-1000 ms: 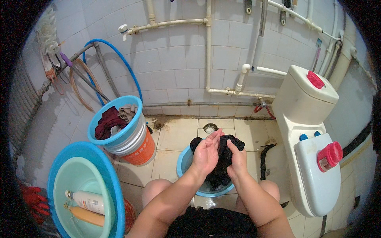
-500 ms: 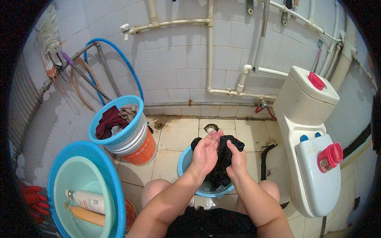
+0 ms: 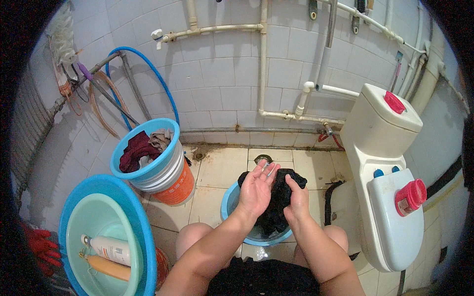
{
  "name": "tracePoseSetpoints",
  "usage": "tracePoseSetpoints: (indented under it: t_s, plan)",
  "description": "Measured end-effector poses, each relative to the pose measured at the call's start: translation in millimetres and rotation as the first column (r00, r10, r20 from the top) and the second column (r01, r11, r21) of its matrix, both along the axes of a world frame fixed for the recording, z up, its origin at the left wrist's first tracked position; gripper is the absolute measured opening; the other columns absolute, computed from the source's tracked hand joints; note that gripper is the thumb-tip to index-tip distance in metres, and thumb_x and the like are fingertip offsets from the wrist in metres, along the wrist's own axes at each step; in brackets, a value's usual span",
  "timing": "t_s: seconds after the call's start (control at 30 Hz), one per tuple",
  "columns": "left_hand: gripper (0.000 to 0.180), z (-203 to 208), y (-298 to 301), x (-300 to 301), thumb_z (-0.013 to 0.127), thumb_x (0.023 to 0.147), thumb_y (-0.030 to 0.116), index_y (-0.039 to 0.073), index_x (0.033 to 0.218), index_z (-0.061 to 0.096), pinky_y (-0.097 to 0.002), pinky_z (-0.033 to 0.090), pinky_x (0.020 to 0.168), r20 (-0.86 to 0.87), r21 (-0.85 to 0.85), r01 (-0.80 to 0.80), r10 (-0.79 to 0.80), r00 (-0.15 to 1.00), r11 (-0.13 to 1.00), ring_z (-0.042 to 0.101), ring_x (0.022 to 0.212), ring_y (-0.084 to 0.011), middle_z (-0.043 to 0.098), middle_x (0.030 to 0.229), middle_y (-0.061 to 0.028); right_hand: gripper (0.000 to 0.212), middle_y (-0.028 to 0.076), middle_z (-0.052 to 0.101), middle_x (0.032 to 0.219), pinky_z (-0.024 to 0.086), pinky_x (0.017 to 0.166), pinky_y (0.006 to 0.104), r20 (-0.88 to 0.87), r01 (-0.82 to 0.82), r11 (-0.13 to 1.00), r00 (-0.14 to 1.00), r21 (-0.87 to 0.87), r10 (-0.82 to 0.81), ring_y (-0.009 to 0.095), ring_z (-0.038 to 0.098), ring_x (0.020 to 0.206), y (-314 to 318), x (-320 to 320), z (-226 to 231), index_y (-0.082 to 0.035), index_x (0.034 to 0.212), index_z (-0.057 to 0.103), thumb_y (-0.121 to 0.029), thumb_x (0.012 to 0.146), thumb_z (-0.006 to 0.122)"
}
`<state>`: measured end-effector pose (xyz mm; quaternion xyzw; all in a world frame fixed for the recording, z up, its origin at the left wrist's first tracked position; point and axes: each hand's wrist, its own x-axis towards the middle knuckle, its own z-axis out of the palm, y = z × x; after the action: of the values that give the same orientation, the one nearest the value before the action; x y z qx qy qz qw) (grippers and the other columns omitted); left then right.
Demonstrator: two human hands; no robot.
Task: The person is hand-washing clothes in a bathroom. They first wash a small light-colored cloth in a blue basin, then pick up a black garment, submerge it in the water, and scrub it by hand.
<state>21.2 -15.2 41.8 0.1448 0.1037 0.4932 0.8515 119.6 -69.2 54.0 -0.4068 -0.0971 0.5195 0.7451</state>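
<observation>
Black cloth (image 3: 272,217), bunched (one piece or more, the folds do not tell). Location: over and partly down inside a small blue basin (image 3: 226,202) on the tiled floor (image 3: 210,197), ahead of the person. Clock directions run from that basin, 12 pointing away from the person.

Right hand (image 3: 297,200), at 2 o'clock: thumb laid on the cloth, other fingers mostly hidden behind it; gripping the cloth.

Left hand (image 3: 255,195), toward 12 o'clock: palm up, fingers extended and slightly parted, gripping nothing. Contact between its back and the cloth: cannot tell. A further black patch shows at 11 o'clock, beyond this hand.

Handling notes, by judgement: keep the bundle over the basin's middle, so that any drips land inside; gather the part at 11 o'clock inward; let the right fingers take several folds rather than one layer, as a thin pinch (if the fabric is wet) may slip or stretch it. The left hand serves best close by, ready to support the weight from below.

Nearby: blue tub (image 3: 168,157) of garments at 10 o'clock, set on a white bucket (image 3: 175,182); toilet (image 3: 380,158) toward 2 o'clock, well apart from the cloth.
</observation>
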Motion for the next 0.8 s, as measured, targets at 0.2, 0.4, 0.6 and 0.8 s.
tracePoseSetpoints:
  t_s: [0.2,0.4,0.6,0.8]
  plan:
    - [0.043,2.9,0.1,-2.7,0.042,0.085,0.021,0.005,0.125,0.037,-0.0345,0.033,0.097,-0.023,-0.027,-0.002,0.001,1.000,1.000,0.043,0.118,-0.0248,0.045,0.124,-0.0107,0.016,0.005,0.061,0.086,0.049,0.071,0.0343,0.012,0.040,0.999,0.999,-0.026,-0.039,0.020,0.060,0.077,0.7,2.8,-5.2,-0.006,0.095,0.057,-0.012,0.081,0.062]
    - [0.044,0.2,2.0,-3.7,0.042,0.085,0.023,0.005,0.126,0.039,-0.0357,0.034,0.098,-0.019,-0.035,0.007,-0.008,1.000,0.999,0.043,0.118,-0.0234,0.046,0.124,-0.0096,0.016,0.005,0.061,0.087,0.049,0.071,0.0348,0.006,0.033,0.999,0.999,-0.028,-0.033,0.020,0.060,0.079,-2.3,4.9,-4.9,-0.007,0.096,0.057,-0.012,0.081,0.062]
    - [0.044,1.5,2.3,-4.5,0.039,0.092,0.032,0.005,0.127,0.041,-0.0351,0.030,0.101,-0.048,-0.005,0.077,-0.078,0.996,0.997,0.041,0.121,-0.0200,0.046,0.128,-0.0071,0.015,0.005,0.061,0.087,0.048,0.069,0.0334,-0.015,0.031,0.999,0.999,-0.034,-0.032,0.019,0.058,0.077,-2.9,5.3,-0.8,-0.006,0.095,0.056,-0.011,0.082,0.062]
    - [0.036,4.2,18.6,-22.2,0.043,0.093,0.027,0.004,0.119,0.050,-0.0327,0.036,0.095,-0.411,0.049,0.069,-0.043,0.911,0.996,0.047,0.114,-0.0164,0.051,0.122,-0.0078,0.020,0.006,0.060,0.089,0.049,0.068,0.0346,-0.030,0.167,0.986,0.986,0.025,-0.166,0.020,0.058,0.078,5.3,42.3,0.5,-0.007,0.102,0.055,-0.014,0.084,0.061]
